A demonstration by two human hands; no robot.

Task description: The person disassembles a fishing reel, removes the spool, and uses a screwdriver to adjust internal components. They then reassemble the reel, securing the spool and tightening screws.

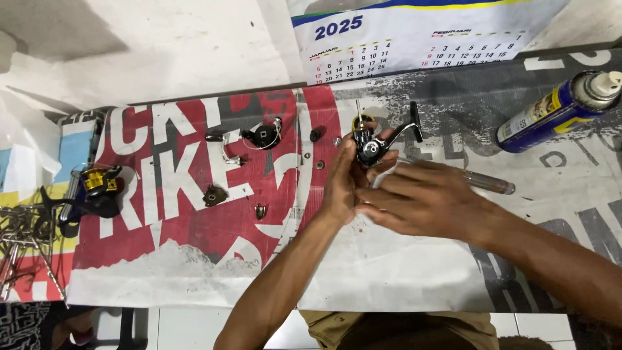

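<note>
Head view. Just above frame centre sat a small black metal fishing-reel body (370,148) with a round silver side plate, a thin upright shaft with a yellow collar, and a black crank handle reaching up right. The left hand (342,185) was closed round its lower left side, fingers curled onto the body. The right hand (421,198) lay just below and right of it, fingers stretched nearly flat toward the reel; whether they gripped anything could not be told. A clear-handled tool (489,183) showed past the right hand.

Counts: one blue aerosol can (551,113) with white cap, upper right; one black and yellow reel spool assembly (97,188), left; about seven small loose dark and silver reel parts (262,135) scattered left of centre on the red, white and grey printed banner (162,233); one white wall calendar (414,39), top.
</note>
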